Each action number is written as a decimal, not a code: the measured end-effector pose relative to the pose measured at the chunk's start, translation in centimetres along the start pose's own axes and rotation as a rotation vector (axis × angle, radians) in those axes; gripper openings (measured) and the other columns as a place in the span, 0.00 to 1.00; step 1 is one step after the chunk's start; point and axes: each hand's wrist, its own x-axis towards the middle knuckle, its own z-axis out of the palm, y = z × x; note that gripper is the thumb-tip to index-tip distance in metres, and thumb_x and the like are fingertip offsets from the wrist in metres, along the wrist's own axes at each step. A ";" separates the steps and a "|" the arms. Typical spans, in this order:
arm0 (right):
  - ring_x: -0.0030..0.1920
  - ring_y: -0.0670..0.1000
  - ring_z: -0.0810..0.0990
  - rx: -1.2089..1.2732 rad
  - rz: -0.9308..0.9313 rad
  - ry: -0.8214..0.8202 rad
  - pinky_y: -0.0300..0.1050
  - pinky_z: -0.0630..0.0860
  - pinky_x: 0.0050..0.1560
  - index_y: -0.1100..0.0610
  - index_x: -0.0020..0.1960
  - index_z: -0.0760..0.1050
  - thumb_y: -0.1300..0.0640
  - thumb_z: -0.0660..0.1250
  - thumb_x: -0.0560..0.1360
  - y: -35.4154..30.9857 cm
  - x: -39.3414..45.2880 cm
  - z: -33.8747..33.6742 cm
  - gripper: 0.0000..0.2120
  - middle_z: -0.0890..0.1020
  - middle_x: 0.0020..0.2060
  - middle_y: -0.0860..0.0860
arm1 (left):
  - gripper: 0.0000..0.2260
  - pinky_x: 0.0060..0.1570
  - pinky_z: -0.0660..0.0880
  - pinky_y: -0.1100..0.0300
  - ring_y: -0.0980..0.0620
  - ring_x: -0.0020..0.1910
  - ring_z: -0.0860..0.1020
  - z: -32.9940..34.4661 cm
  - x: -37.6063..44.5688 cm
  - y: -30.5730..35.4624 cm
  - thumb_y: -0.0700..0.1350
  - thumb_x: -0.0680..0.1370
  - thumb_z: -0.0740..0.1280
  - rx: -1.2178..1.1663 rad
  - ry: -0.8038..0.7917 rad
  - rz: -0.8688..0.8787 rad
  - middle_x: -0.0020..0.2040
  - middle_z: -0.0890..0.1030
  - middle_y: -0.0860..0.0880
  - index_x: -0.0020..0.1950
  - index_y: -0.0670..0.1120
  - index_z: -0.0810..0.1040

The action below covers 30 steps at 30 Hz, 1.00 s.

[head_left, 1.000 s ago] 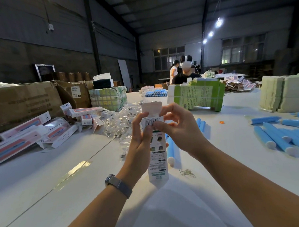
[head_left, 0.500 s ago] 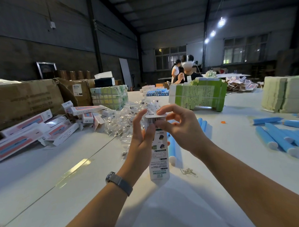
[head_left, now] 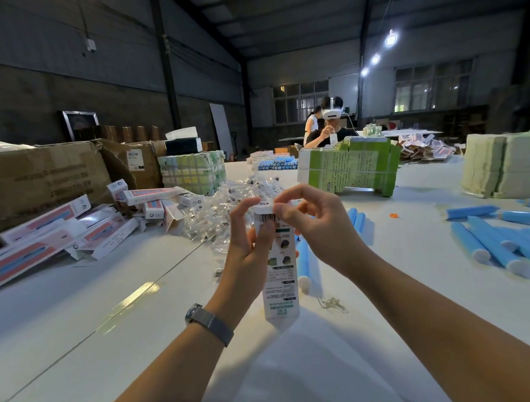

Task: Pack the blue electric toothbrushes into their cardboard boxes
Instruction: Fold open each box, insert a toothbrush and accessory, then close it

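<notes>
Box top being closed, centre of frame
The box (head_left: 280,262) is gripped by the left hand (head_left: 249,245); its flap (head_left: 265,204) is pinched by the right hand (head_left: 311,221) (a crooked tuck could crease it).

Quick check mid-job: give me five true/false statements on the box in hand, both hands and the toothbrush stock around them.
1. The left hand grips the upright cardboard box. True.
2. The box's top flap stands fully open. False: it is folded down under the right hand fingertips.
3. Blue toothbrushes lie loose on the table to the right. True.
4. The left wrist is bare. False: it wears a watch.
5. Filled pink-and-white boxes are piled on the right. False: they are on the left.
</notes>
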 end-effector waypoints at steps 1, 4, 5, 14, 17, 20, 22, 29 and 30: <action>0.39 0.44 0.83 -0.014 -0.002 -0.004 0.36 0.78 0.33 0.48 0.46 0.77 0.54 0.68 0.78 0.1 0.0 0.0 0.02 0.83 0.35 0.41 | 0.12 0.47 0.83 0.43 0.46 0.47 0.84 0.0 0.0 0.0 0.48 0.83 0.57 -0.004 -0.002 -0.006 0.48 0.83 0.56 0.65 0.58 0.61; 0.40 0.44 0.81 -0.066 -0.015 -0.005 0.37 0.79 0.35 0.46 0.46 0.77 0.55 0.70 0.77 -0.1 0.1 -0.1 0.04 0.81 0.36 0.39 | 0.11 0.46 0.83 0.43 0.45 0.46 0.84 0.0 0.1 0.0 0.47 0.84 0.57 -0.015 -0.003 -0.007 0.47 0.83 0.56 0.64 0.58 0.61; 0.40 0.44 0.81 -0.072 -0.022 -0.002 0.37 0.79 0.35 0.47 0.45 0.77 0.55 0.70 0.77 -0.2 0.1 -0.1 0.04 0.81 0.36 0.39 | 0.10 0.46 0.83 0.43 0.45 0.46 0.84 0.0 0.1 0.0 0.47 0.84 0.56 -0.024 -0.004 -0.007 0.47 0.83 0.56 0.64 0.57 0.61; 0.38 0.40 0.79 -0.121 -0.033 0.004 0.44 0.81 0.32 0.50 0.45 0.78 0.56 0.71 0.76 -0.2 0.2 -0.1 0.03 0.83 0.43 0.52 | 0.11 0.39 0.83 0.52 0.48 0.43 0.84 0.3 0.5 0.2 0.55 0.81 0.54 -0.130 0.050 -0.012 0.43 0.81 0.53 0.61 0.54 0.63; 0.38 0.41 0.79 -0.130 -0.033 -0.005 0.42 0.82 0.36 0.47 0.44 0.77 0.55 0.70 0.76 -0.1 0.3 -0.3 0.04 0.83 0.41 0.50 | 0.10 0.37 0.82 0.57 0.51 0.41 0.84 0.4 0.5 0.2 0.54 0.80 0.54 -0.128 0.047 0.017 0.43 0.81 0.53 0.59 0.53 0.64; 0.38 0.41 0.80 -0.143 -0.043 0.004 0.37 0.79 0.34 0.47 0.43 0.77 0.55 0.69 0.77 -0.3 0.3 -0.3 0.05 0.82 0.38 0.45 | 0.09 0.37 0.81 0.57 0.51 0.41 0.84 0.3 0.5 0.1 0.54 0.81 0.53 -0.121 0.036 0.025 0.43 0.81 0.55 0.59 0.54 0.64; 0.38 0.43 0.80 -0.171 -0.055 -0.001 0.39 0.79 0.32 0.48 0.43 0.76 0.55 0.70 0.76 -0.5 0.3 -0.1 0.05 0.81 0.38 0.46 | 0.09 0.37 0.81 0.57 0.52 0.42 0.84 0.3 0.4 0.1 0.53 0.81 0.53 -0.119 0.038 0.024 0.43 0.81 0.55 0.60 0.54 0.64; 0.34 0.39 0.78 -0.213 -0.098 0.041 0.31 0.71 0.29 0.47 0.40 0.74 0.56 0.69 0.77 -0.9 0.3 0.1 0.08 0.78 0.32 0.41 | 0.09 0.40 0.83 0.51 0.52 0.44 0.83 0.5 0.1 -0.2 0.50 0.84 0.51 -0.021 0.037 0.033 0.44 0.80 0.60 0.64 0.54 0.63; 0.34 0.39 0.78 -0.214 -0.099 0.043 0.31 0.71 0.29 0.47 0.40 0.74 0.56 0.68 0.77 -0.9 0.4 0.1 0.09 0.78 0.31 0.41 | 0.09 0.41 0.83 0.51 0.52 0.45 0.83 0.6 0.1 -0.2 0.49 0.85 0.50 -0.003 0.037 0.034 0.44 0.80 0.61 0.65 0.54 0.62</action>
